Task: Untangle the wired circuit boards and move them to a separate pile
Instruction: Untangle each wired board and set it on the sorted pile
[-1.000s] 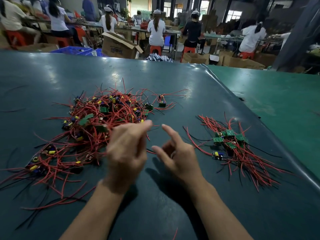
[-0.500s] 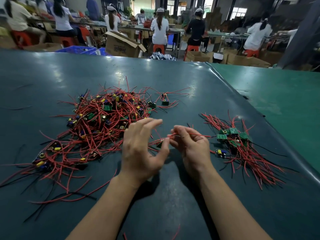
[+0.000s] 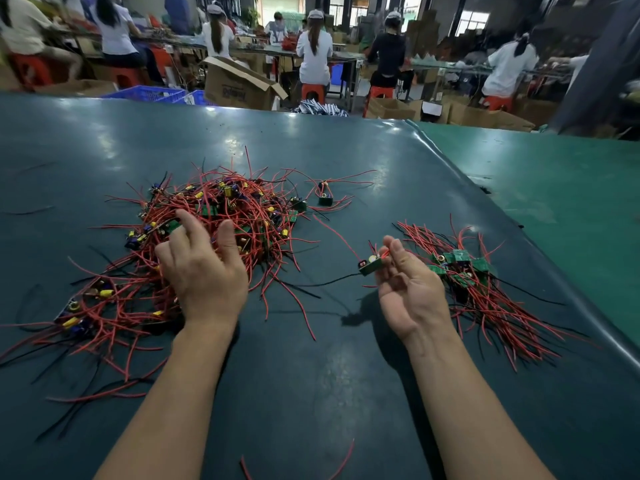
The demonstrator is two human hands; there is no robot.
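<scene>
Hands: left hand (image 3: 204, 271) was held slack-fingered, grasping nothing, over tangled pile (image 3: 207, 233); right hand (image 3: 408, 289) pinched one freed circuit board (image 3: 370, 265) | Position: board was carried above table (image 3: 311, 140), just beside sorted pile (image 3: 478, 285) | Step: transfer judged under way | Next: board to be laid on sorted pile, trailing wires kept clear.

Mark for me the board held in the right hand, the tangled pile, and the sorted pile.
held circuit board (image 3: 370, 265): head view, on its green edge left of the fingertips.
tangled pile (image 3: 242, 209): head view, on the red wires near its middle.
sorted pile (image 3: 460, 256): head view, on a green board at its top.
</scene>
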